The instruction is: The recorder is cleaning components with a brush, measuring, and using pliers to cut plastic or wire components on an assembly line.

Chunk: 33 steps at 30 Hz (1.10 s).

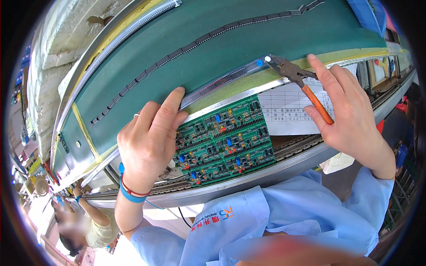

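Note:
My left hand (151,128) is closed on the near-left end of a clear plastic component tube (222,84), its index finger and thumb on either side. A blue dot and a white plug (267,59) mark the tube's far-right end. My right hand (341,102) holds a pair of cutting pliers (292,71) with orange grips, index finger stretched out along the top. The pliers' jaws are at the white plug; whether they bite on it is too small to tell. Below the tube, a green circuit board panel (226,142) with many components lies at the bench's near edge.
A long curved row of black chips (191,46) lies on the green mat (146,48). Another tube (133,33) runs along the far-left edge. A printed sheet (288,111) is beside the board. A blue bin (368,15) stands far right. Another person (88,221) is at lower left.

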Tool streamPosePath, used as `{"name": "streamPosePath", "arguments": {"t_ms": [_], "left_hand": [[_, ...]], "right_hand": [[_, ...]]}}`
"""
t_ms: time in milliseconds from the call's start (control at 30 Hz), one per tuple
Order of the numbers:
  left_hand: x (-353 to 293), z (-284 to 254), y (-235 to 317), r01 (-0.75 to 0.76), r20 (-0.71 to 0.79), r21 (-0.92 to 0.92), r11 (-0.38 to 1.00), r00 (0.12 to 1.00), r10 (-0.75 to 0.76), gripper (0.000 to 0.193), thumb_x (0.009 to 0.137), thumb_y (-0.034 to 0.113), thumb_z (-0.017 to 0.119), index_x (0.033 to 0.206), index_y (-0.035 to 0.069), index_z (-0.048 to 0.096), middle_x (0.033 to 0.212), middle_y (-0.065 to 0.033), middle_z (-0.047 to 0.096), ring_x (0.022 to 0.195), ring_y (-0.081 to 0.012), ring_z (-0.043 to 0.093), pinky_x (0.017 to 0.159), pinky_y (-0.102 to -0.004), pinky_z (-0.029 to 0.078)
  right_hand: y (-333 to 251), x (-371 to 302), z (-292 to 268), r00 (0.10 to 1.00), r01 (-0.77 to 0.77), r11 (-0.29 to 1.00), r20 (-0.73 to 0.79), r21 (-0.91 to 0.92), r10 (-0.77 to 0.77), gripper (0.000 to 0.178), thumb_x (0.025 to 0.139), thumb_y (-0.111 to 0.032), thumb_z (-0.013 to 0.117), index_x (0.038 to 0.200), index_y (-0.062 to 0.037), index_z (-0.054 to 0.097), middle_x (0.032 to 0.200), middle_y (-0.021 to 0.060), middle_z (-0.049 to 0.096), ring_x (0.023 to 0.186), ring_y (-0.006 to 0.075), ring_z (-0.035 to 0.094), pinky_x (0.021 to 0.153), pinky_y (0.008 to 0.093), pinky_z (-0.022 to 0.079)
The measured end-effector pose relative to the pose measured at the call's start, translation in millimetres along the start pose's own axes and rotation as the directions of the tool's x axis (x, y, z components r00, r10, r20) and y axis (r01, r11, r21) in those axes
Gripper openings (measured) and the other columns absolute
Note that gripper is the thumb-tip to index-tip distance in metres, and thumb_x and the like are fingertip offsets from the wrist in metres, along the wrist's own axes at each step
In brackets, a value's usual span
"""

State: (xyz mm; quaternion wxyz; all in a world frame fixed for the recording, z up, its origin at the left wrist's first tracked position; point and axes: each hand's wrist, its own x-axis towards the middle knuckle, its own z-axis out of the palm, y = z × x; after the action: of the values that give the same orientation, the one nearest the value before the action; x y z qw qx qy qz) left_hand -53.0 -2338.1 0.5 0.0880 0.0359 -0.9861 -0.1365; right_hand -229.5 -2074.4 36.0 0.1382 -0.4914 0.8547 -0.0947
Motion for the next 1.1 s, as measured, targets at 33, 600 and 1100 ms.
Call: {"name": "streamPosePath", "arguments": {"t_ms": [33,600,1100], "left_hand": [[1,0,0,-0.01,-0.008,0.002,1.0,1.0,0.01,0.038,0.075,0.015,0.074,0.112,0.013,0.066,0.067,-0.0028,0.048,0.05,-0.0167,0.047,0.045,-0.0307,0.04],[3,-4,1,-0.021,-0.004,0.015,1.0,1.0,0.021,0.035,0.078,0.017,0.072,0.112,0.014,0.065,0.067,-0.0028,0.047,0.05,-0.0168,0.049,0.045,-0.0312,0.041],[0,0,-2,-0.045,-0.033,0.051,0.998,0.998,0.047,0.038,0.076,0.016,0.073,0.113,0.014,0.065,0.066,-0.0024,0.046,0.049,-0.0161,0.048,0.044,-0.0309,0.04]], "right_hand": [[1,1,-2,1.0,-0.002,1.0,-0.005,0.0,0.002,0.08,0.068,-0.005,0.075,0.139,-0.0027,0.039,0.101,0.0176,0.051,0.089,0.0329,0.052,0.078,0.0399,0.044],[3,38,-56,0.784,-0.481,0.787,0.591,0.386,0.19,0.076,0.07,-0.016,0.079,0.135,0.0036,0.044,0.106,0.0159,0.056,0.096,0.0225,0.056,0.084,0.0356,0.044],[1,2,-13,1.0,0.022,0.993,0.021,-0.117,-0.02,0.083,0.068,-0.011,0.077,0.141,-0.006,0.038,0.103,0.0159,0.05,0.093,0.0345,0.052,0.08,0.0406,0.044]]}}
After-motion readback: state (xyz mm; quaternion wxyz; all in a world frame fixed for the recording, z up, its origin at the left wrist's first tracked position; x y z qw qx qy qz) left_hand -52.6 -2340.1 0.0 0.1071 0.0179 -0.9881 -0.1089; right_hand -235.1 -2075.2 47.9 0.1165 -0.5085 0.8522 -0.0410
